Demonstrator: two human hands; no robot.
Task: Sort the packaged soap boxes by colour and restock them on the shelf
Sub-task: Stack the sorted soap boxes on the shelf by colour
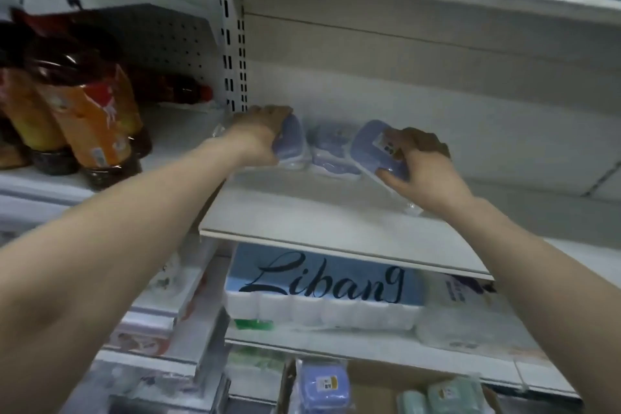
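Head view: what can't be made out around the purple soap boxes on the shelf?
All in the head view:
- Hidden: the left part of the left purple soap box, under the left hand.
- Too small and blurred: the label on the right purple soap box. The right hand covers its right end.
- Cut off: the green soap boxes, by the bottom edge; count unclear.
- Blurred: the orange-labelled bottles, print unreadable.

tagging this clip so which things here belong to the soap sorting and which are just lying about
Job: left hand gripping left purple box; right hand gripping right purple box; middle purple box; shelf; lower purple box; green boxes.
Lying about: orange-labelled bottles; Libang roll pack.
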